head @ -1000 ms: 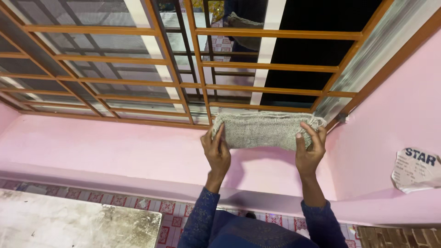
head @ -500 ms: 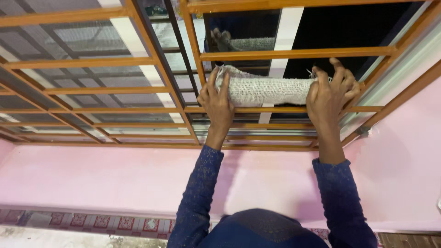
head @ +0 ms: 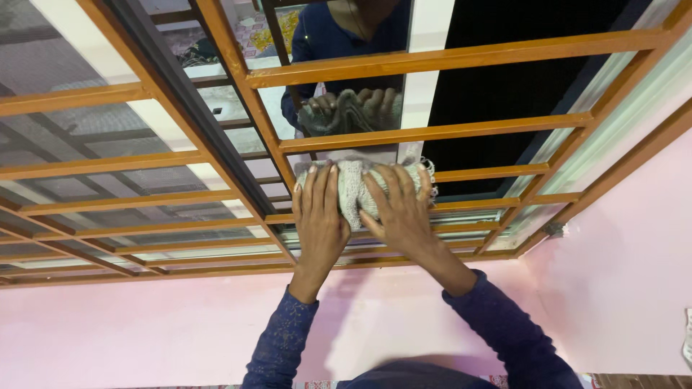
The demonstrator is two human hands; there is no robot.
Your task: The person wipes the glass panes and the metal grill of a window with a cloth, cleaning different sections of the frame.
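Note:
Both my hands press a folded grey knitted cloth (head: 353, 189) against the window, between two orange grille bars. My left hand (head: 318, 216) lies flat on the cloth's left part with its fingers pointing up. The cloth's right part is covered by my right hand (head: 400, 209), with a frayed edge showing beyond the fingertips. Dark blue sleeves cover both forearms. The glass pane (head: 346, 108) above mirrors the hands and cloth.
An orange metal grille (head: 432, 133) with horizontal bars spans the window. A dark sliding frame (head: 194, 122) runs diagonally on the left, with mesh panes behind it. The right opening is black. A pink wall (head: 613, 288) and sill lie below and to the right.
My hands have come together on the cloth, which is now bunched narrower. The view has tilted up and nearer to the window since the cloth was held stretched near the sill.

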